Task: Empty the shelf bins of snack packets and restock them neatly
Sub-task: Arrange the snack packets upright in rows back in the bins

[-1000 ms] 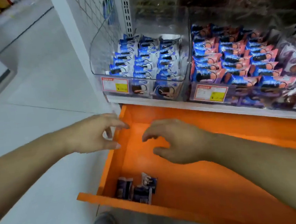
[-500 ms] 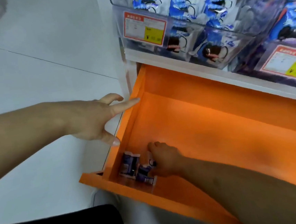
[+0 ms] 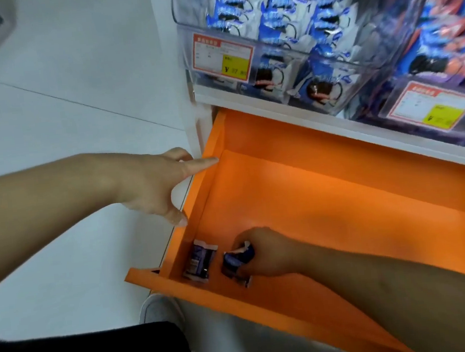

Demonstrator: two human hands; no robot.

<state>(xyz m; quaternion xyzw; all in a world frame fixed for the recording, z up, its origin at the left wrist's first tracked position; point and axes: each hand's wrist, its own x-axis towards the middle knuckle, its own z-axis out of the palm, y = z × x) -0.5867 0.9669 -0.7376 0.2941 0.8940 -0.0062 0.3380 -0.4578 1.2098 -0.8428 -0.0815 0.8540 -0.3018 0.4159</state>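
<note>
We see right hand (image 3: 264,253) down in orange drawer (image 3: 327,195), near its front left corner, fingers curled round dark blue snack packet (image 3: 237,257). Second packet (image 3: 201,259) lies just left of grip, on drawer floor, apart from hand. Left hand (image 3: 152,183) spread loose, holding nothing, forefinger tip touching drawer's left wall, farther back than grip. Above, clear bins (image 3: 285,57) full of blue-white packets.
</note>
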